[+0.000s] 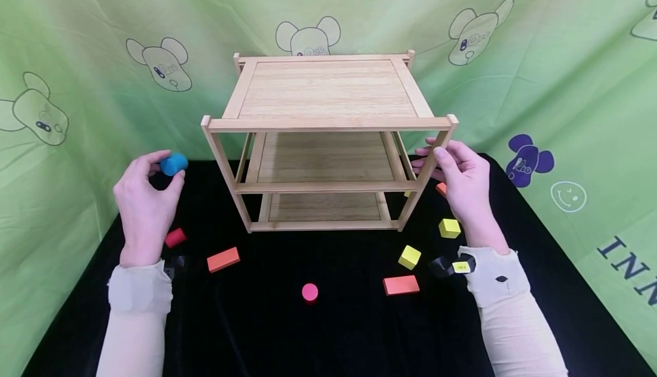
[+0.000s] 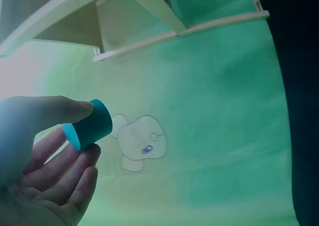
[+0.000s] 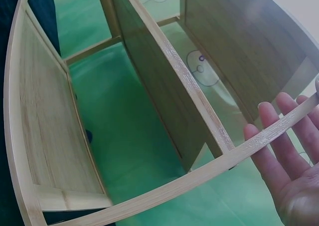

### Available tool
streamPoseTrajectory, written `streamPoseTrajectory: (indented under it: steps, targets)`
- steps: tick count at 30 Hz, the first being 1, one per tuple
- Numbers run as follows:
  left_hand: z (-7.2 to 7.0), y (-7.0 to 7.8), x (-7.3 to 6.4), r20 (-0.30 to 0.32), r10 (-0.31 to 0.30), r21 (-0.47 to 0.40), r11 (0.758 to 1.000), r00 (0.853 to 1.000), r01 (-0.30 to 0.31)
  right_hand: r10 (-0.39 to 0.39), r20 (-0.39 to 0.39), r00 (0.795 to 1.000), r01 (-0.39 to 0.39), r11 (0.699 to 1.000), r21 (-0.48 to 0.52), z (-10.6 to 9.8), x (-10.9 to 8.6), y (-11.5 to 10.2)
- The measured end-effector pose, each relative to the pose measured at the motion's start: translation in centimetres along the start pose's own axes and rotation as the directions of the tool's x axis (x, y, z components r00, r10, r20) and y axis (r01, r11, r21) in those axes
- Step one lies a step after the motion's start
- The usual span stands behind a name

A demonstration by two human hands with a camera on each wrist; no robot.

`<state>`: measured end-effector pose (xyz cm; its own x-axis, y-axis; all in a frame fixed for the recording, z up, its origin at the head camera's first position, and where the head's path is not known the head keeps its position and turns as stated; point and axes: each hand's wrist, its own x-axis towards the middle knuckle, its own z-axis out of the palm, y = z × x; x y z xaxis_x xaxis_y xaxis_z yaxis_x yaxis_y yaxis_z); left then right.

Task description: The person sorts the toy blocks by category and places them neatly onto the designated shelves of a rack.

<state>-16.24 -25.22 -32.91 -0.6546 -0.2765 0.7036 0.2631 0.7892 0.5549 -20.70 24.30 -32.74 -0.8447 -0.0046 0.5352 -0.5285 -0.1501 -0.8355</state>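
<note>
My left hand (image 1: 149, 200) pinches a blue cylinder block (image 1: 174, 163) between thumb and fingertips, raised left of a wooden three-tier shelf (image 1: 328, 125). In the left wrist view the block (image 2: 94, 125) shows its curved side and one flat end. At the shelf's right side, my right hand (image 1: 464, 177) holds the front upright, thumb in front and fingers reaching behind it. The right wrist view has the fingers (image 3: 284, 151) passing behind that upright (image 3: 199, 183), with the tiers beyond.
A red block (image 1: 175, 238) and an orange block (image 1: 223, 260) lie on the black cloth (image 1: 267, 331) at left. A pink cylinder (image 1: 310, 292) stands front centre. To the right are yellow cubes (image 1: 409, 257) and another orange block (image 1: 401, 286). A green printed curtain (image 1: 359, 0) hangs behind.
</note>
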Motion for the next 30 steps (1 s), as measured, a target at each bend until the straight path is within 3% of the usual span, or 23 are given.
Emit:
streamPoseTrajectory:
  steps: [9, 14, 21, 30]
  targets:
    - [-0.8, 2.0, -0.2, -0.065, 0.008, -0.037, 0.999, 0.998, -0.011, 0.008, -0.002, 1.000, -0.008, 1.000, -0.007, -0.1, -0.1, 0.0]
    - [-1.1, 2.8, -0.3, -0.104, 0.029, -0.075, 0.996, 0.994, -0.037, 0.008, -0.002, 1.000, -0.008, 1.000, -0.006, -0.1, -0.1, 0.1]
    - [-1.8, 4.1, -0.3, -0.140, 0.109, -0.069, 0.990, 0.984, -0.120, 0.011, -0.007, 1.000, -0.011, 1.000, 0.017, 0.0, 0.0, 0.1]
    - [-2.0, 5.1, -0.2, -0.180, 0.127, -0.093, 0.985, 0.975, -0.146, 0.013, -0.006, 1.000, -0.013, 1.000, 0.022, -0.1, 0.1, 0.1]
